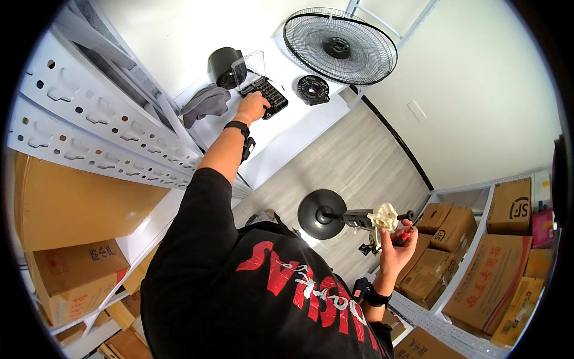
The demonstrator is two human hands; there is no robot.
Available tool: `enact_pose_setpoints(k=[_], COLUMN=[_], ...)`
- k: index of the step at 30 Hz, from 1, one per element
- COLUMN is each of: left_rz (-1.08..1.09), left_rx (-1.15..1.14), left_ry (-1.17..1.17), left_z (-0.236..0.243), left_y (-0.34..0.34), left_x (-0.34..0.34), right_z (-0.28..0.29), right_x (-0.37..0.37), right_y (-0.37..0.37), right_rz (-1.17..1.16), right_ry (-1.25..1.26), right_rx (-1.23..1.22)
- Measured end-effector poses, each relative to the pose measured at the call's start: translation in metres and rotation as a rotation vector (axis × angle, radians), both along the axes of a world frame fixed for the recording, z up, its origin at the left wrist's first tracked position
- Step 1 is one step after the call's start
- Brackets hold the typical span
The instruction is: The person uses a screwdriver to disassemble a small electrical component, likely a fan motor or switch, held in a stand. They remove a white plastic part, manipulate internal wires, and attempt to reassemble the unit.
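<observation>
On the white shelf, my left hand [254, 107] reaches into a black case of small bits [272, 96] whose clear lid [254, 63] stands raised. Its fingers are curled together over the near-left part of the case, and whatever they pinch is hidden. My right hand [397, 248] is closed around a screwdriver [406, 233] with red and black on it. Beside those fingers is the cream-coloured motor housing [384, 217] of a standing fan, on a dark post above a round black base [320, 214].
A wire fan grille [341, 48] leans at the back. On the shelf sit a round black slotted part [313, 90], a black cylindrical cover [226, 67] and a grey cloth [206, 105]. Metal racking [101, 113] rises at left; cardboard boxes [454, 230] fill the right shelves.
</observation>
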State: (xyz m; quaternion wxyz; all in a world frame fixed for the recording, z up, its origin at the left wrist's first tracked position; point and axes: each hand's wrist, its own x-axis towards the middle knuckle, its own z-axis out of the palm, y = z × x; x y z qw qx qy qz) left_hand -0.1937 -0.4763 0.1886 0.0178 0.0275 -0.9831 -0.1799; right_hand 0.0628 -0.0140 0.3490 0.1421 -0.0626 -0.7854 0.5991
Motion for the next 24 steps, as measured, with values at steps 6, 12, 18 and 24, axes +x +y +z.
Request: enact_pose_setpoints(k=[6, 12, 18, 24], left_rz=[-0.118, -0.280, -0.259, -0.186], left_rx=[-0.154, -0.219, -0.262, -0.363], left_ry=[-0.035, -0.042, 0.025, -0.067], left_z=[0.008, 0.005, 0.003, 0.006], left_y=[0.004, -0.008, -0.001, 0.008], left_x=[-0.010, -0.025, -0.023, -0.031], right_z=[-0.003, -0.007, -0.008, -0.006], right_x=[0.009, 0.014, 0.019, 0.023], right_y=[0.007, 0.013, 0.014, 0.012], right_rz=[-0.025, -0.054, -0.064, -0.058], right_ry=[-0.029, -0.017, -0.020, -0.016], right_rx=[0.002, 0.087, 0.026, 0.052])
